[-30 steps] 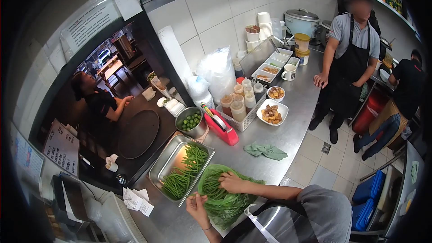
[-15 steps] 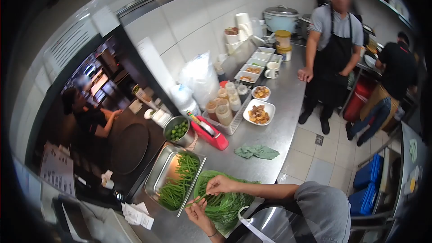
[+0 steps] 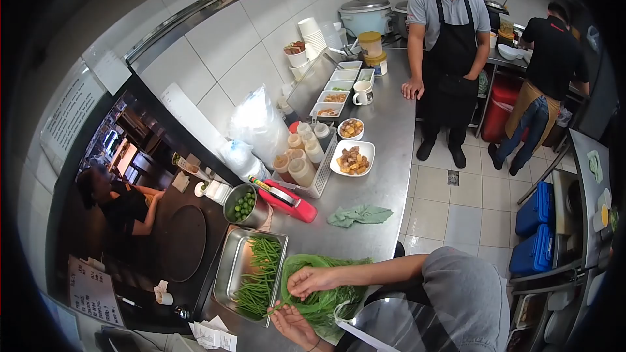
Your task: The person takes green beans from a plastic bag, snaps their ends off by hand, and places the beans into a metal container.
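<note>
My left hand (image 3: 295, 326) pinches a green bean (image 3: 275, 309) near the front corner of a steel pan (image 3: 222, 272). Cut green beans (image 3: 259, 274) lie in that pan, mostly along its right side. Just above and to the right, my right hand (image 3: 314, 281) is held over a green plastic bag (image 3: 293, 264) of leafy, stringy greens. Its fingers are curled together, and whatever is between them is hidden.
Behind the pan stand a pot of green limes (image 3: 242, 205), a red dispenser (image 3: 290, 205) and a basket of squeeze bottles (image 3: 326, 173). A green cloth (image 3: 360, 216) and a bowl of food (image 3: 353, 158) lie farther along. A person in an apron (image 3: 450, 58) stands at the counter's far end.
My hands have moved apart; both were at the bean before. The left keeps the bean while the right is now over the bag. The camera view has shifted.
</note>
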Action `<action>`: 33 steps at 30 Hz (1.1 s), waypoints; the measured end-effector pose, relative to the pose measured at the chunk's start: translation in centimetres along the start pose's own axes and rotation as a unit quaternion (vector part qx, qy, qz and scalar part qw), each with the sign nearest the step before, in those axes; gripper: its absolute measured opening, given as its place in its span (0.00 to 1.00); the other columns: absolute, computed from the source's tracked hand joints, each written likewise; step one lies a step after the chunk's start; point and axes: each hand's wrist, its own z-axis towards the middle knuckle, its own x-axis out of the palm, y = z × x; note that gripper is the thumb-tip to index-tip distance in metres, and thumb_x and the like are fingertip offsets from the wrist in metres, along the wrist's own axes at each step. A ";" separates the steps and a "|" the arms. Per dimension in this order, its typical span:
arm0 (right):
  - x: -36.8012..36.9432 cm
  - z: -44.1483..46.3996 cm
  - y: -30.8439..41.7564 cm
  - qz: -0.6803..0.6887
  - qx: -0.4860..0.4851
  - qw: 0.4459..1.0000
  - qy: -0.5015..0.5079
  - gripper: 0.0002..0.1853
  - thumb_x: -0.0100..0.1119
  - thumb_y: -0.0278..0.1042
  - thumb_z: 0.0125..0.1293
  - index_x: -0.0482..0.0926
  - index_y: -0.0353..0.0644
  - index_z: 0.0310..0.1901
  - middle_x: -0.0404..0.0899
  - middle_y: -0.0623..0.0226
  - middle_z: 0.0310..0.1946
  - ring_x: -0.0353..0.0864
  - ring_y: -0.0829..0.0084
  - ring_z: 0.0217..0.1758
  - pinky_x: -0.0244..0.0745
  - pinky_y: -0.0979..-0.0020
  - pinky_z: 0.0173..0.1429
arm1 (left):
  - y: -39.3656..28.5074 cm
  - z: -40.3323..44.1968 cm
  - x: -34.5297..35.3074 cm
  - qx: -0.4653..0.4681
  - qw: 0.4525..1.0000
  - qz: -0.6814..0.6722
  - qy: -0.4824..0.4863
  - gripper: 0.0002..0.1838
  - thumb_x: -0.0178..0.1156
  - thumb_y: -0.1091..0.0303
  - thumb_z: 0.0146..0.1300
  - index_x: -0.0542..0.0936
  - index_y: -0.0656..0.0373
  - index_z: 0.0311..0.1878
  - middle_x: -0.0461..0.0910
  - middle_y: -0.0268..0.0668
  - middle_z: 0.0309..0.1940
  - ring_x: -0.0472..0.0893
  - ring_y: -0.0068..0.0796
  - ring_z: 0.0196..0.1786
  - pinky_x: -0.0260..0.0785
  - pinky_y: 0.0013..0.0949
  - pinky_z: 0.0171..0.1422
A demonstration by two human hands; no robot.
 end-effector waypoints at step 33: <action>1.9 -0.3 -0.8 -0.596 -0.190 0.780 -0.025 0.07 0.56 0.32 0.61 0.70 0.39 0.37 0.77 0.59 0.31 0.78 0.56 0.37 0.71 0.59 0.38 | -0.7 -0.2 0.7 0.046 0.890 0.450 0.057 0.09 0.57 0.68 0.65 0.80 0.66 0.39 0.73 0.30 0.20 0.65 0.15 0.27 0.60 0.24 0.30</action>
